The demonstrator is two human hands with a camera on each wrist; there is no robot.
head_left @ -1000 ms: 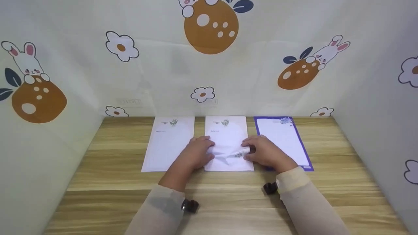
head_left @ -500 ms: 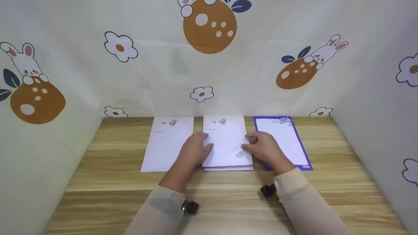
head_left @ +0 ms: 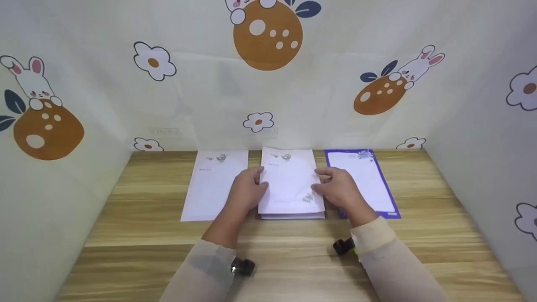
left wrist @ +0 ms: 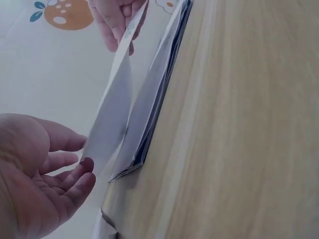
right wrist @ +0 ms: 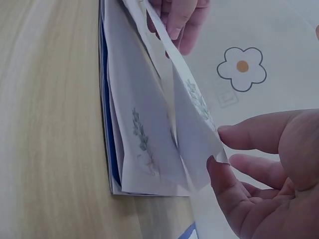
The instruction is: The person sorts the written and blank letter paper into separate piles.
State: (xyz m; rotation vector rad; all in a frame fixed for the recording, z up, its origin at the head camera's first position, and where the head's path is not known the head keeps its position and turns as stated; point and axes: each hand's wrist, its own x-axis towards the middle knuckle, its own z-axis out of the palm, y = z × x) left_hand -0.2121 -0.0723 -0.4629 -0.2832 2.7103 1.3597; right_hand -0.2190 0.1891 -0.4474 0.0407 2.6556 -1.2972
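Observation:
A white sheet of letter paper (head_left: 289, 180), printed with green sprigs, is raised above a stack of paper (head_left: 291, 216) in the middle of the table. My left hand (head_left: 245, 192) pinches its left edge between thumb and fingers. Its right edge is pinched by my right hand (head_left: 340, 189). In the left wrist view the raised sheet (left wrist: 110, 124) slants away from the stack (left wrist: 149, 107), leaving a gap at the near side. From the right wrist, another sprig-printed sheet (right wrist: 142, 114) shows on top of the stack, with a dark blue layer under it.
Left of the stack lies a similar white sheet (head_left: 214, 184), partly under my left forearm. On the right is a purple-bordered sheet (head_left: 361, 167), partly covered by my right hand. A patterned cloth wall (head_left: 201, 105) rises behind the wooden table (head_left: 293, 260).
The top sheet was buckled in its lower half, then flattened out and rose off the stack. Both hands have shifted slightly away from me with it.

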